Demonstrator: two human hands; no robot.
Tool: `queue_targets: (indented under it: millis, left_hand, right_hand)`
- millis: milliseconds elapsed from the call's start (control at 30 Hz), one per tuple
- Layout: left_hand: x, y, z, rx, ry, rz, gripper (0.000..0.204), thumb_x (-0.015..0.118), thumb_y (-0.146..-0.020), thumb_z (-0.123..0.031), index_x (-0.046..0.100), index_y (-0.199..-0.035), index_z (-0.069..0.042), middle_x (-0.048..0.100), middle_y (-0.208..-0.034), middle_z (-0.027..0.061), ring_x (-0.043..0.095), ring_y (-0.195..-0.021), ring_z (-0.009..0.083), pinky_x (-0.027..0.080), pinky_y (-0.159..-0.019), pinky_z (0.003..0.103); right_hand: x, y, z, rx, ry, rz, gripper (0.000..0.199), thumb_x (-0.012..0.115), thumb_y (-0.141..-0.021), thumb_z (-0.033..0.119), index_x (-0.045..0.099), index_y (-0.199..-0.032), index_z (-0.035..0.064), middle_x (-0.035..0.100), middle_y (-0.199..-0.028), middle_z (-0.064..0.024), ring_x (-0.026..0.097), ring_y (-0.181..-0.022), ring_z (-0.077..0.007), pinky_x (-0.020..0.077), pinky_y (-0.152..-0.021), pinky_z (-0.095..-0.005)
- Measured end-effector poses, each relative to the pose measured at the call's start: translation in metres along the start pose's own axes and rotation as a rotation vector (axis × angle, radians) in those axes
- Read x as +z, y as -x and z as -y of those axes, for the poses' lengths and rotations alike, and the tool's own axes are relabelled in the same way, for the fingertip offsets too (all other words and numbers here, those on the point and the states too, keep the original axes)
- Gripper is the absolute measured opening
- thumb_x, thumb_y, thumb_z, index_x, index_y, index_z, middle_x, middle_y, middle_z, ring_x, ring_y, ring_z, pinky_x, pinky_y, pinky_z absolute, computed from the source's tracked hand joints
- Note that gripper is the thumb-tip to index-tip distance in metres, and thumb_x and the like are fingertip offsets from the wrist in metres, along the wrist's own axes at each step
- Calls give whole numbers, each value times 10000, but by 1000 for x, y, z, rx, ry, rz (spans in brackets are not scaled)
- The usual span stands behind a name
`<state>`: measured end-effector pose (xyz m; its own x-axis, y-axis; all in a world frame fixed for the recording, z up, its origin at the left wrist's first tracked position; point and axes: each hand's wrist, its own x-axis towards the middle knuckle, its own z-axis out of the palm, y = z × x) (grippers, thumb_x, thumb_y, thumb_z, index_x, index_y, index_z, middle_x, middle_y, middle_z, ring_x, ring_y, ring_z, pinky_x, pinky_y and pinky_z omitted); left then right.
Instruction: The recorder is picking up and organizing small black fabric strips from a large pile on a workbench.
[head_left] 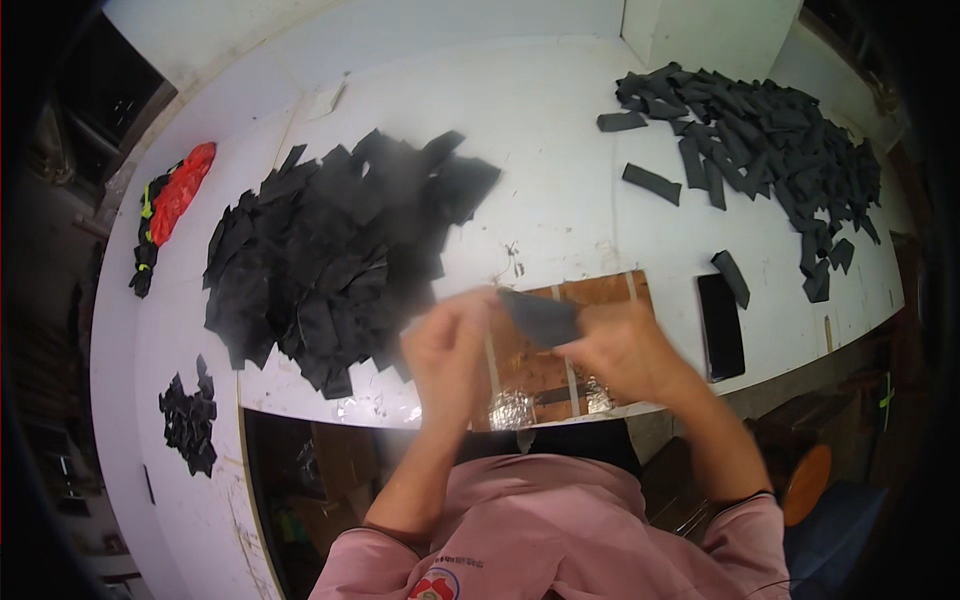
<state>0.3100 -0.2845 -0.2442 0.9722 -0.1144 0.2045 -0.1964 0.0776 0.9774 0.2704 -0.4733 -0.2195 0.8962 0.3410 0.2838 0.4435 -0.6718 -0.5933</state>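
Note:
Between my hands, above the table's front edge, a dark grey fabric piece [540, 318] is stretched. My right hand [628, 345] is closed on its right end. My left hand [445, 338], slightly blurred, pinches at its left end. Underneath lies a brown cardboard sheet [610, 290] with strips of tape across it. To the left of my hands spreads a large heap of flat black fabric pieces [320, 250]. At the far right is a pile of narrow, folded-looking dark grey pieces [740, 140].
A black phone-like slab [720, 325] lies right of the cardboard, with one grey strip [731, 278] against it. At the left are a small pile of black scraps [188, 415] and a red plastic bag [185, 190]. The white table [540, 90] curves around me.

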Motion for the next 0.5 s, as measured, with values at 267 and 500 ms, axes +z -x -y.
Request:
queue_targets:
  millis: [267,500]
  left_hand:
    - [-84,0,78,-2,-1151,-52,207,611,-697,-75,588,-894,-15,575,-824,152,499,-868,349,393,-761,408]
    - [-84,4,59,-255,-470,-16,110,633,-714,-77,560,-770,-17,573,-719,62,531,-657,146,413,-619,257]
  right_hand:
    - [-28,-3,-35,469,-540,-535,433,376,-892,373,576,-808,-3,451,-539,25,387,-482,-45,307,-456,-206]
    - [81,31,29,485,-620,39,148,577,-812,151,591,-858,11,557,-665,-18,513,-603,-76,426,-568,-196]
